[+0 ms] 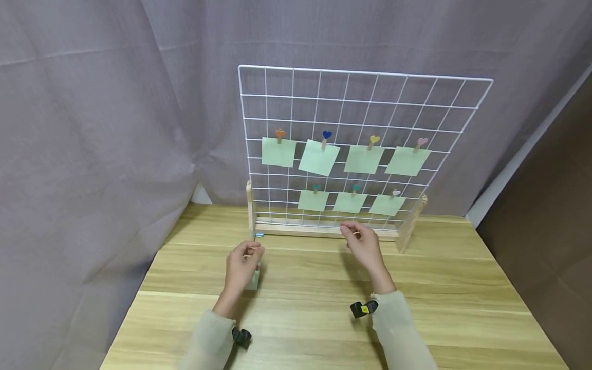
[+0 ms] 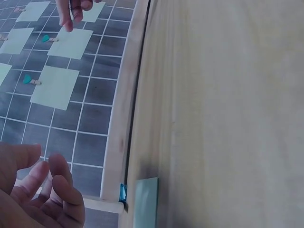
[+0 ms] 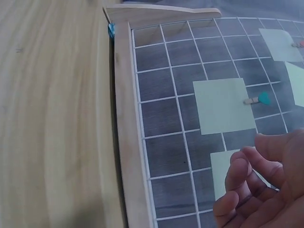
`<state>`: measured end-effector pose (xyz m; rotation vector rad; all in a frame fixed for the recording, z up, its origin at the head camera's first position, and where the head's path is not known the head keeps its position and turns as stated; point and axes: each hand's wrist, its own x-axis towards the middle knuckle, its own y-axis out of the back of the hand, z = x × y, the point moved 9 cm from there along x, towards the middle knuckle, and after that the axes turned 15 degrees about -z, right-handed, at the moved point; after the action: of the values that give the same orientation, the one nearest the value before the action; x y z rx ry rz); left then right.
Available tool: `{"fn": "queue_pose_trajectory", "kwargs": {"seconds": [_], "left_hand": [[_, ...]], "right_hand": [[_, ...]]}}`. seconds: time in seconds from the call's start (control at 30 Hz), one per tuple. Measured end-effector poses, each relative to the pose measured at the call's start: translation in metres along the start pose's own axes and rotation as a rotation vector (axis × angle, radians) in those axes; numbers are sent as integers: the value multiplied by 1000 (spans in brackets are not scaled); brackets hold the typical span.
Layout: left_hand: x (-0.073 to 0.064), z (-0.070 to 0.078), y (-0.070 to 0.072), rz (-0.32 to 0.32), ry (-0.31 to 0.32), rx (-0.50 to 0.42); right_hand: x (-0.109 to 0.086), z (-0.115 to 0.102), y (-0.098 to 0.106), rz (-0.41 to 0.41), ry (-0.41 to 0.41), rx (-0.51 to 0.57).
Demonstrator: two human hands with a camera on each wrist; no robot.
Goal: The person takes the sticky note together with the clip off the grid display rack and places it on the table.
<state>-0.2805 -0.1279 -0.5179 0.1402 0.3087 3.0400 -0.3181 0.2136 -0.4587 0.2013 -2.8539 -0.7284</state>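
Observation:
My left hand hovers over the table with loosely bent fingers and nothing between them. Partly hidden beneath it lies a pale green stack of sticky notes. In front of the white wire grid, my right hand is raised, its thumb and fingers bent and nothing seen in them. Just beyond it, three green notes hang in the lower row, the middle note under a teal heart clothespin. An upper row of notes hangs from heart clothespins, among them an orange one.
A wooden stand holds the grid upright at the back of the wooden table. By its left foot is a small blue object. Grey curtain hangs behind and left; a brown panel stands at the right.

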Motion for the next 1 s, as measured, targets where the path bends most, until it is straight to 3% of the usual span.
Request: {"fn": "queue_pose_trajectory", "kwargs": {"seconds": [0.33,0.73,1.0], "left_hand": [[16,4,10,39,-42,-33],[29,9,-4,-11,-53,-24],[35,21,-12,-26,-121,9]], "right_hand": [[10,-7,0,16,21,33],[20,-6,-1,21,26,52],[28,-11,-2,43,39,61]]}}
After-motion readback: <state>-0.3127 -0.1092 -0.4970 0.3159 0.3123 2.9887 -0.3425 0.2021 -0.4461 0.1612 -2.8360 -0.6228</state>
